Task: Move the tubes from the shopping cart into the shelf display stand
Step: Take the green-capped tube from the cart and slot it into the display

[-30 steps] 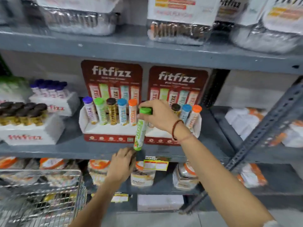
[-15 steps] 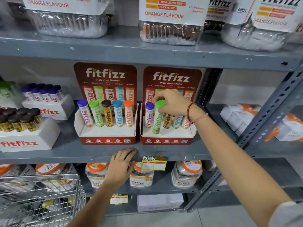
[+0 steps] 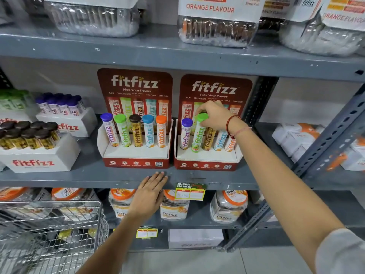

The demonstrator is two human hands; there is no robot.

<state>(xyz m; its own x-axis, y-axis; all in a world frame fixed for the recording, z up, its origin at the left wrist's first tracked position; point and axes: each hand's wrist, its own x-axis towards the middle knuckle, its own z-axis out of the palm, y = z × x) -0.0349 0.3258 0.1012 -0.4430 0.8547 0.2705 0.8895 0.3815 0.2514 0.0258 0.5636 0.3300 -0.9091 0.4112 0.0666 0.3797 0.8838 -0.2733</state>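
Two red fitfizz display stands sit side by side on the grey middle shelf. The left stand holds several upright tubes with coloured caps. In the right stand, a green-capped tube stands in the second slot beside a purple-capped tube. My right hand grips the green tube's cap from above. The caps of the brown, blue and orange tubes in that stand are hidden behind this hand. My left hand lies flat on the shelf's front edge, fingers spread, holding nothing. The wire shopping cart is at the lower left.
White fitfizz boxes with brown- and purple-capped tubes stand left of the stands. Clear tubs fill the upper shelf. Jars sit on the lower shelf. A slanted metal upright crosses at the right, with white cartons behind it.
My right hand carried the green tube from in front of the shelf edge up into the right stand's second slot, where it now stands. My left hand stayed on the shelf edge.
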